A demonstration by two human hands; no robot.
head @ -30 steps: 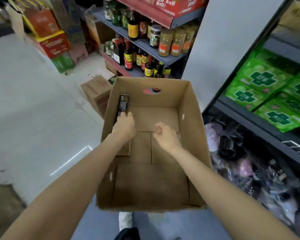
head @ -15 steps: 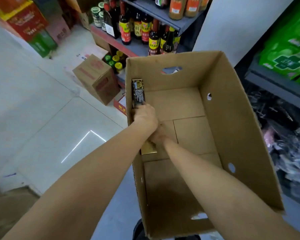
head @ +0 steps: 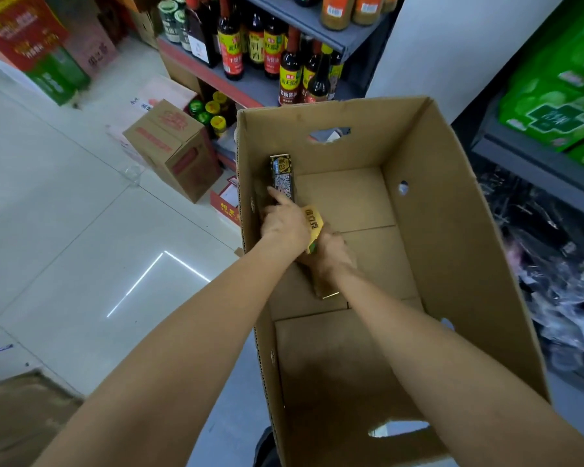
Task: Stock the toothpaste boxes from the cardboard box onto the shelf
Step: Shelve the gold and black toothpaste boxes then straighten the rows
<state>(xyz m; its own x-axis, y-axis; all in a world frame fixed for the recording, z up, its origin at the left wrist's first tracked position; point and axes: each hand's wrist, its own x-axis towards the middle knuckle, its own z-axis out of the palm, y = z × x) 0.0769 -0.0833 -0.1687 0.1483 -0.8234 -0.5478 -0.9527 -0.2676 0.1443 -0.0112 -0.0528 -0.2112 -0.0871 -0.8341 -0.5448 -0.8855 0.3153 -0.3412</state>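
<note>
An open cardboard box [head: 452,230] fills the middle and right of the head view. A black toothpaste box [head: 282,176] leans against its left inner wall. My left hand [head: 284,222] holds that black box's lower end, index finger stretched along its face. Beside it my right hand [head: 329,256] grips a gold toothpaste box [head: 313,224], whose far end tilts up from the box floor. The gold box's near end shows below my wrist. The rest of the box floor is bare cardboard.
A shelf of sauce bottles [head: 285,62] stands behind the box. A closed carton [head: 172,146] sits on the white floor to the left. Green packs [head: 553,109] fill a right-hand shelf, with dark wrapped goods [head: 553,271] below. Stacked cartons [head: 31,45] stand far left.
My right hand has taken hold of the gold toothpaste box and raised its far end. My left index finger has stretched up the black box. The view has moved closer.
</note>
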